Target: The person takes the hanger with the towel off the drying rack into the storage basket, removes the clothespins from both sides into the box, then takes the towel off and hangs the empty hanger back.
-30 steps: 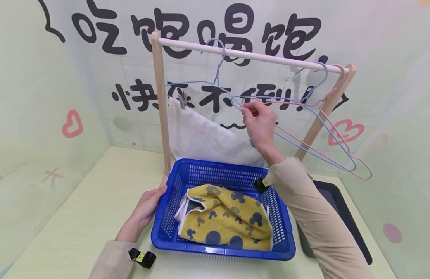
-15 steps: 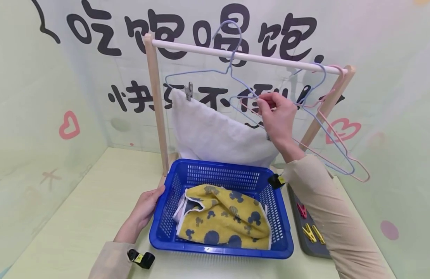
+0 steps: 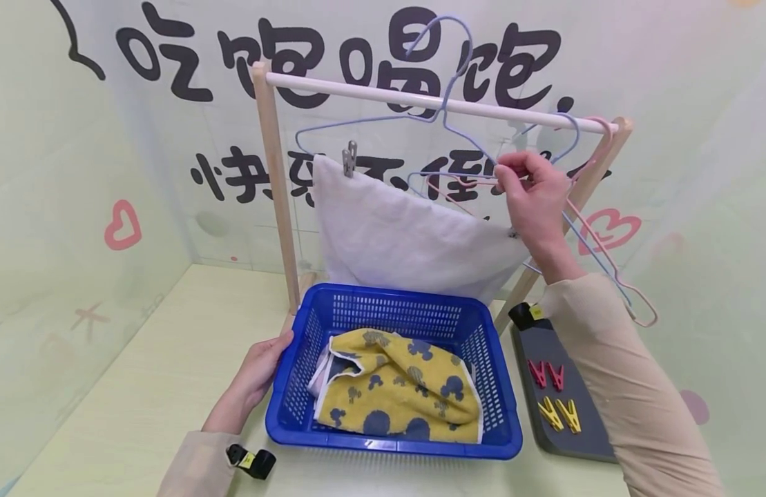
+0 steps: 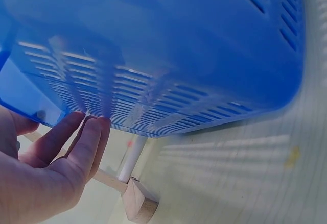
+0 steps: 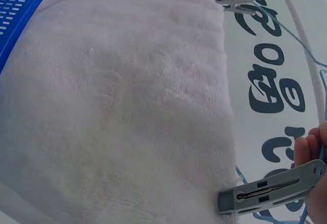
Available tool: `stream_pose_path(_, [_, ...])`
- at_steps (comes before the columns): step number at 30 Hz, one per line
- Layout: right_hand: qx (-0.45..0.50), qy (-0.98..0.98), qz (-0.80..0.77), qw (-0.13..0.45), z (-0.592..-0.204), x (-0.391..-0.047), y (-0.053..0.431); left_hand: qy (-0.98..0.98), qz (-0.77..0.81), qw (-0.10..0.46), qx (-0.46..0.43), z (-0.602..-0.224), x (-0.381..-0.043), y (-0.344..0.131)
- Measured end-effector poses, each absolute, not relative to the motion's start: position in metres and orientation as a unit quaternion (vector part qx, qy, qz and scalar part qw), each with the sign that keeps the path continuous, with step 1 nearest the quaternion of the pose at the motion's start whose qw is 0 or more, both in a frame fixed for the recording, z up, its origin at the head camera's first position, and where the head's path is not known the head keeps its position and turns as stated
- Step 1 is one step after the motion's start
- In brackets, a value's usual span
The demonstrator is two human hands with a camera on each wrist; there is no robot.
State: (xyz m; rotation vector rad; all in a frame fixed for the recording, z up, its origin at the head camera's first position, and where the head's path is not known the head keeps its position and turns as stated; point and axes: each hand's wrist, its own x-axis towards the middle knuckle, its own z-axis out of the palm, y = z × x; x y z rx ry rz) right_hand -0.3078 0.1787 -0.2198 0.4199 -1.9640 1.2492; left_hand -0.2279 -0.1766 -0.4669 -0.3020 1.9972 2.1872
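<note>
Shifted up and rightward, the blue hanger (image 3: 443, 109), now by the rail (image 3: 358, 90), bears a likely soft, light towel (image 3: 414, 228), right hand (image 3: 537, 197) sensibly pinching the stiff-looking wire, left hand (image 3: 262, 366) holding the basket (image 3: 383, 447).

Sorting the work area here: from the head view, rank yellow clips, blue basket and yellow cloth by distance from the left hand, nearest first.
1. Blue basket: its left rim touches the left hand.
2. Yellow cloth: inside the basket, right of the hand.
3. Yellow clips: on the dark tray, beyond the basket's right side.
</note>
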Motion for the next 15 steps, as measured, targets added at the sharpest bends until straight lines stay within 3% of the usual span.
stream_pose_path(11, [0.192, -0.714, 0.534, 0.41, -0.194, -0.284, 0.197, 0.667, 0.733, 0.088, -0.099, -0.465, -0.227, -0.178])
stream_pose_path(15, [0.217, -0.673, 0.591, 0.389, -0.186, -0.265, 0.199, 0.665, 0.736, 0.088, -0.095, -0.465, -0.227, -0.178])
